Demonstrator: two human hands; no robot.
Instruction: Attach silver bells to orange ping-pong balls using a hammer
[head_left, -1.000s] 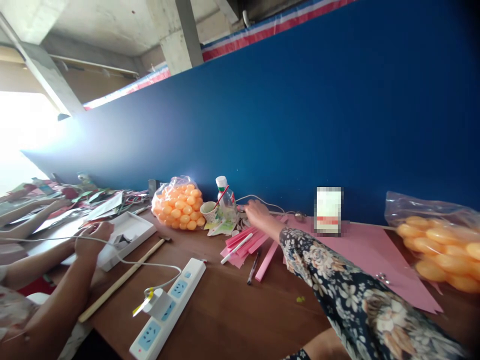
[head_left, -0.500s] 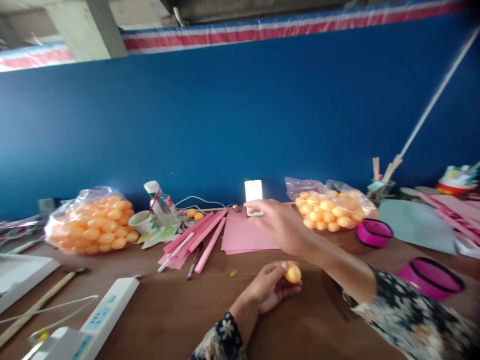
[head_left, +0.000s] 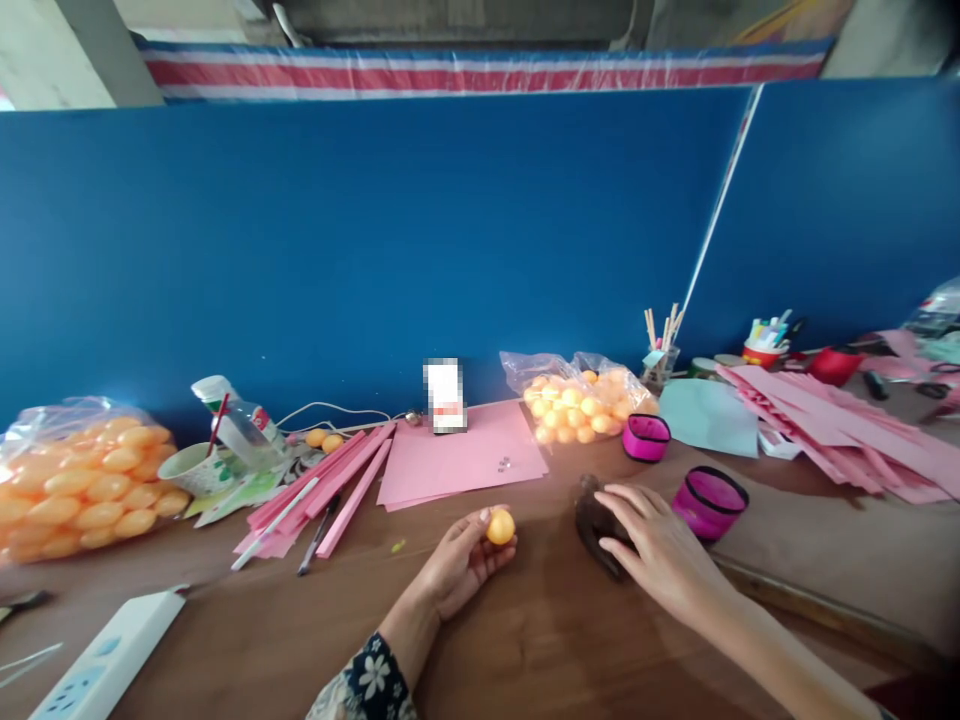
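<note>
My left hand (head_left: 469, 560) holds an orange ping-pong ball (head_left: 501, 526) between thumb and fingers, just above the brown table. To its right, my right hand (head_left: 652, 540) reaches over a dark brown, curved object (head_left: 592, 518), fingers spread and partly covering it. Whether the fingertips press on this object I cannot tell; its kind is unclear too. Beyond both hands lie pink paper sheets (head_left: 450, 465), with a few tiny shiny bits (head_left: 505, 464) on them. A clear bag of orange balls (head_left: 574, 405) rests behind, and two magenta bands with black edges (head_left: 711, 503) stand beside my right hand.
On the left are another bag of balls (head_left: 97, 485), a paper cup (head_left: 193, 468), a plastic bottle (head_left: 240, 425), pink strips (head_left: 356, 500), a pen (head_left: 319, 535) and a white power strip (head_left: 112, 650). A phone-like, blurred-out item (head_left: 444, 395) stands by the blue partition (head_left: 412, 230).
My right hand has come down from above the pink sheets to the dark object on the right. The left hand still holds the ball. The view has turned right.
</note>
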